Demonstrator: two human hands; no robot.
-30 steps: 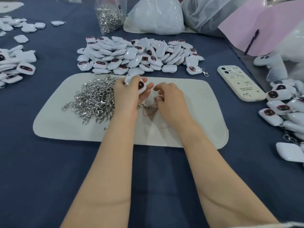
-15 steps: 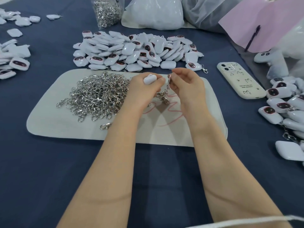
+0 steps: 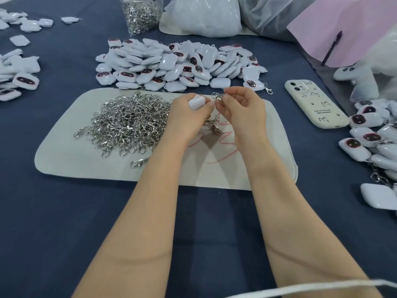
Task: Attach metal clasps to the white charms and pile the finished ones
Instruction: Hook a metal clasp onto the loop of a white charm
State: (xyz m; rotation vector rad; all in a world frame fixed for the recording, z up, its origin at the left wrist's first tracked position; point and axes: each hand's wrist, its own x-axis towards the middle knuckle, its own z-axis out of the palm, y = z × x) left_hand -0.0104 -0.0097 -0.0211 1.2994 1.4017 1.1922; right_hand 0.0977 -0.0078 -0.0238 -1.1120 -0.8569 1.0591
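The left hand [image 3: 189, 117] grips a white charm [image 3: 196, 102] in curled fingers, and the right hand [image 3: 242, 110] pinches a metal clasp [image 3: 217, 96] just beside the charm's edge, both over the pale mat [image 3: 64, 155]. Beyond the mat lies a big pile of charms [image 3: 176, 63]. On the mat, left of the hands, sits a heap of clasps [image 3: 131, 123]. Charms with clasps are piled at the far right [image 3: 369, 136], near a phone [image 3: 315, 104].
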